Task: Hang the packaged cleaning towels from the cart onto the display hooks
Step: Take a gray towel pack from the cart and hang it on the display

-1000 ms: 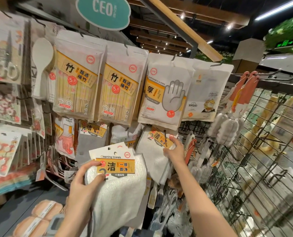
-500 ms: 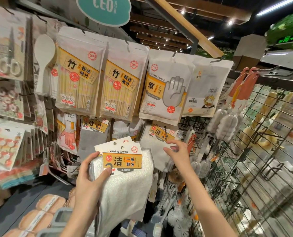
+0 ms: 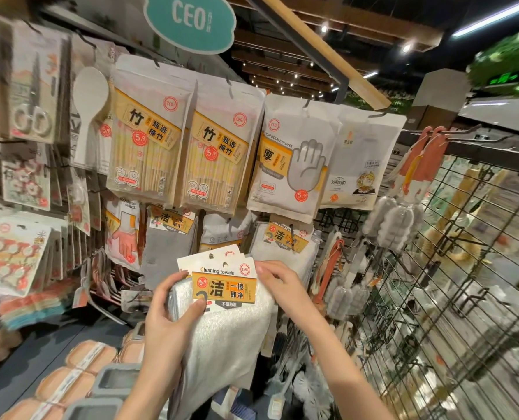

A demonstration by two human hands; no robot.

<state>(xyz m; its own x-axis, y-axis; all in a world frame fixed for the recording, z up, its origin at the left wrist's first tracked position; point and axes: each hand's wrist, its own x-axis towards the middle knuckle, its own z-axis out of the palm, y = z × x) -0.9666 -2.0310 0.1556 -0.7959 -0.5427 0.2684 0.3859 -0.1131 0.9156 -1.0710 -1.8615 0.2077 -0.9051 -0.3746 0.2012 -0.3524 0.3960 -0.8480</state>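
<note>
The left hand (image 3: 164, 316) clamped its fingers on the stack of cleaning towels (image 3: 221, 322) below the crowded hooks; the right hand (image 3: 279, 283) pinched the top header card's right edge, wire grid (image 3: 433, 298) close alongside

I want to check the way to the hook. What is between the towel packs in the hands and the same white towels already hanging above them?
In the head view, nothing: bare air separates the held cleaning towels from the hung towel pack.
</note>
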